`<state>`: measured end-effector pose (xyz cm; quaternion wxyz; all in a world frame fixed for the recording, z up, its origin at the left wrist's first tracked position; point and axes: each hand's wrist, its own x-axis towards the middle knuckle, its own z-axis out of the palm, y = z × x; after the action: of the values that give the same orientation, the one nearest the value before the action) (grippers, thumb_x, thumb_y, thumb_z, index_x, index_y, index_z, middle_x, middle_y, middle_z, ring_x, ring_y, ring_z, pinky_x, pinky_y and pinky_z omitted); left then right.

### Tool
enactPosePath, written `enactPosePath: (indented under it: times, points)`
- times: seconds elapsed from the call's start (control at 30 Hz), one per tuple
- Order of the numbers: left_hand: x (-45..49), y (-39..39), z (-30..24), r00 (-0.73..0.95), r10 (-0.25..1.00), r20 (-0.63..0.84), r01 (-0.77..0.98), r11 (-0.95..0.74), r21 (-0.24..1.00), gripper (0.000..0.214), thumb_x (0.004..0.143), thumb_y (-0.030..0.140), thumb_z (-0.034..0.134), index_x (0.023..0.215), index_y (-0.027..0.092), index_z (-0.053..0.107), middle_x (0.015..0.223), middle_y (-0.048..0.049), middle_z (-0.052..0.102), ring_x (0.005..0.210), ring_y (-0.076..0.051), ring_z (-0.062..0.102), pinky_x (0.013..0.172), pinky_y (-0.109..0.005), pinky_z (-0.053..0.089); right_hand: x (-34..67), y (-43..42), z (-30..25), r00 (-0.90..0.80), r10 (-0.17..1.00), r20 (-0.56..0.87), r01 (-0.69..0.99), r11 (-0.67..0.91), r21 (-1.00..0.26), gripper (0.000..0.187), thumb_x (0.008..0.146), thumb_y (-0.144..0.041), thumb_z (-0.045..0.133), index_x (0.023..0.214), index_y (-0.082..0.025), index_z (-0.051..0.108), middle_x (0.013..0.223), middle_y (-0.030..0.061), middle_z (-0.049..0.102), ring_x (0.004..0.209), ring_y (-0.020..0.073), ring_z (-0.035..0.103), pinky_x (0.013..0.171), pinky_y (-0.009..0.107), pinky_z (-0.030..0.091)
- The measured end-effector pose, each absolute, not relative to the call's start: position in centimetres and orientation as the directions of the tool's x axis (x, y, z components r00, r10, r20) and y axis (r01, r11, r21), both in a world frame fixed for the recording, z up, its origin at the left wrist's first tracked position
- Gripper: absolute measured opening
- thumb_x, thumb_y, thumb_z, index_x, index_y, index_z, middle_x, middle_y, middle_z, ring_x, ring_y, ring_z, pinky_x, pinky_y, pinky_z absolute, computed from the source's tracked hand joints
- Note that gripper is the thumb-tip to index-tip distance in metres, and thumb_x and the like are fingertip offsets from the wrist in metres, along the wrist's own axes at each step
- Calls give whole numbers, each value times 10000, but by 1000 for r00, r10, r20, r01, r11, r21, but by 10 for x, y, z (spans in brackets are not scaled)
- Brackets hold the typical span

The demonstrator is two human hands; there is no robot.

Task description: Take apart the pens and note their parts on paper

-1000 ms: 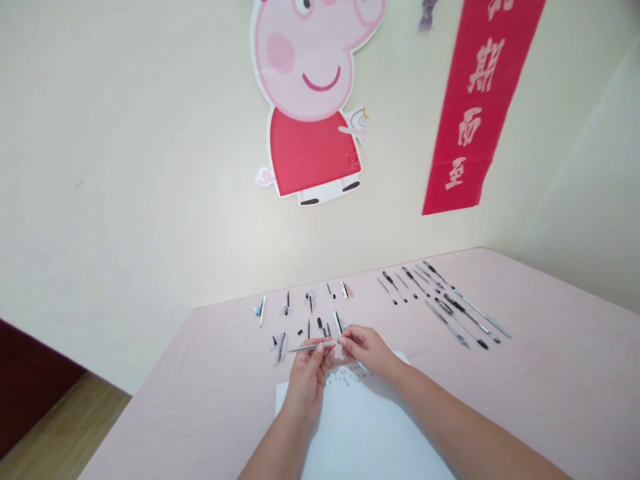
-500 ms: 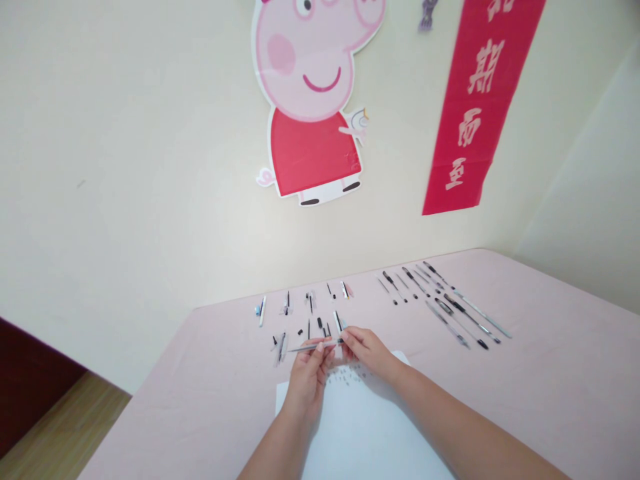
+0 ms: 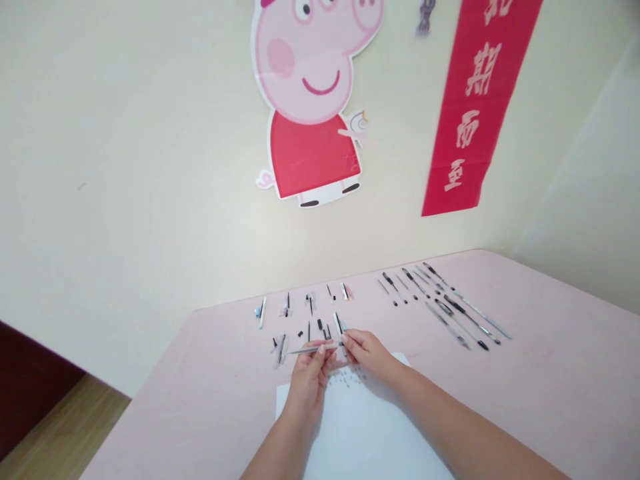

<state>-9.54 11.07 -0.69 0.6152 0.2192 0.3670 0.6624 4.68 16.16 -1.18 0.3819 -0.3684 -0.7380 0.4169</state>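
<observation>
Both hands meet over the far edge of a white paper sheet (image 3: 360, 433) on a pink table (image 3: 550, 387). The left hand (image 3: 310, 377) has thumb and fingers pinched together on the middle of a thin pen (image 3: 306, 349). The right hand (image 3: 367, 350) clamps its fingertips on the pen's right end. The pen lies roughly level, its tip pointing left, held just above the table and the sheet's far edge. The sheet has small dark marks near the hands, too small to read.

Just beyond the hands, loose pen parts (image 3: 310, 307) lie scattered in two rough rows: short black bits, clear tubes and caps. The nearest ones sit just beside the fingertips. Far right, well apart from the hands, a row of whole pens (image 3: 450, 300) lies side by side, slanted.

On the cream wall behind are a pink pig cutout (image 3: 315, 100) in a red dress and a red banner (image 3: 475, 113) with pale characters to its right. Wood floor (image 3: 60, 433) shows at near left.
</observation>
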Motion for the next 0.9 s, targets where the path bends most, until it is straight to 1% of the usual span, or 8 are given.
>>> enactPosePath:
  times: [0.07,0.2,0.3,0.37,0.53,0.67,0.77,0.9]
  points:
    - [-96,111,-8,-144,977,-160,-657,26,753,161,676,164,715,801,134,619,821,-51,704,749,-110,655,721,-195,521,47,161,-12,-427,864,266,211,381,-900,426,891,-463,357,601,-173,472,541,-13,491,524,109,465,534,226,361]
    - [-97,111,-8,-144,975,-171,-661,34,749,143,694,164,701,805,136,617,819,-51,703,754,-110,654,738,-198,518,47,160,-10,-428,857,288,142,379,-915,275,868,-423,432,761,-178,500,657,-5,532,599,115,506,566,223,389]
    - [-97,111,-8,-147,975,-167,-660,29,751,132,700,161,695,802,136,614,827,-51,701,758,-109,653,738,-197,517,47,159,-10,-424,852,307,167,406,-898,229,847,-393,479,762,-182,503,653,-12,523,601,114,496,557,219,376]
    - [-97,110,-7,-144,976,-162,-655,28,755,143,694,162,699,807,135,615,835,-52,700,766,-111,653,737,-198,518,47,160,-11,-418,853,312,196,420,-886,253,855,-392,464,723,-179,502,621,-15,518,580,112,484,551,221,364]
    - [-94,109,-7,-131,981,-143,-645,26,764,165,678,179,715,800,134,613,827,-53,700,772,-113,651,738,-200,518,47,162,-14,-435,859,269,238,398,-886,439,888,-465,366,576,-171,461,530,-15,479,523,106,459,536,228,352]
    - [-95,110,-8,-142,977,-160,-653,29,757,166,679,172,716,806,136,617,843,-56,701,776,-113,651,746,-198,517,47,162,-14,-429,871,238,198,348,-916,476,891,-502,325,591,-166,478,536,-5,490,525,113,475,535,235,367]
    - [-97,112,-10,-149,973,-176,-667,32,744,161,680,165,716,806,134,620,837,-58,702,767,-114,653,746,-198,518,47,161,-12,-427,865,264,170,364,-916,376,886,-460,374,688,-167,500,611,3,527,580,122,504,573,241,387]
    - [-98,112,-10,-151,973,-175,-670,30,742,140,695,162,703,804,138,619,819,-50,702,749,-109,654,734,-194,521,47,160,-12,-450,850,274,143,372,-917,211,855,-383,464,805,-179,486,654,-13,522,582,117,506,554,230,384]
